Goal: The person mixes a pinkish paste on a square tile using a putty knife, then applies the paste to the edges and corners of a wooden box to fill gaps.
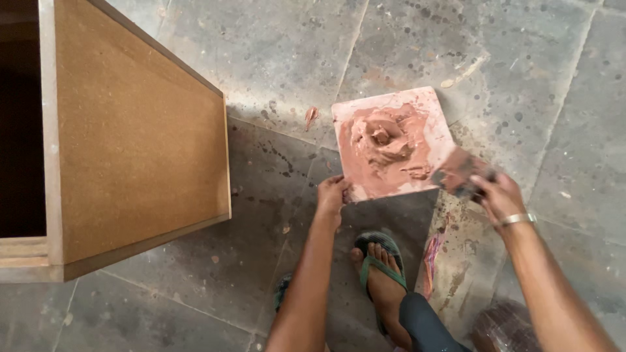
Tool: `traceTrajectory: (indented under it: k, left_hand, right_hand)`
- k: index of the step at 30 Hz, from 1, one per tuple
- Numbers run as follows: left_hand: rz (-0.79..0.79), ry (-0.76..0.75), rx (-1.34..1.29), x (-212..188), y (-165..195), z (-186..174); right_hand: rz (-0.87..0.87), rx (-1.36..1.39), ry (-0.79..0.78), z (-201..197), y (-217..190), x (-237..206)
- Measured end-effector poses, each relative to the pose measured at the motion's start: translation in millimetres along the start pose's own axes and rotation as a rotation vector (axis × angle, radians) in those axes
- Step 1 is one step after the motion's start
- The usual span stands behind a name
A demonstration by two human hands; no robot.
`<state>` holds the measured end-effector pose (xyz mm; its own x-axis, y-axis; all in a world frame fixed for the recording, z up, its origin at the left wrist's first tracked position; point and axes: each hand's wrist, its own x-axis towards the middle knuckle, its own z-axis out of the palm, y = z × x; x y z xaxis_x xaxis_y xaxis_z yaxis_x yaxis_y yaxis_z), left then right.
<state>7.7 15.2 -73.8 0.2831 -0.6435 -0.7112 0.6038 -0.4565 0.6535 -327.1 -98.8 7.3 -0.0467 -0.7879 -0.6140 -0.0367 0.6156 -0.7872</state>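
Note:
A square board (417,104) smeared with a mound of reddish-brown putty (386,140) is held above the stone floor. My left hand (332,195) grips the board's near-left corner. In my right hand (499,195) is a flat putty knife (460,171), its blade coated in the same paste and touching the board's right edge. That wrist wears a metal bangle (515,220).
A wooden cabinet box (137,143) with a fibreboard panel stands at the left. Below the board are my foot in a green flip-flop (381,270), putty smears on the floor tiles (432,257) and a dark round object (505,329) at the bottom right.

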Motion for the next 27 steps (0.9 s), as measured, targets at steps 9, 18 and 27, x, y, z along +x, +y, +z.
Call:
traceTrajectory:
  k: [9,18,27]
  left_hand:
    - [-0.082,-0.066,-0.155,-5.2,-24.6,18.2]
    - [-0.109,-0.024,0.069,-14.8,-47.4,37.1]
    - [-0.133,-0.029,-0.045,-13.8,-54.3,43.8]
  right_hand:
    - [-0.447,-0.044,0.135,26.4,146.6,-83.3]
    - [0.046,0.254,0.122,79.3,125.3,-107.1]
    - [-0.525,-0.089,0.271,66.0,119.7,-128.5]
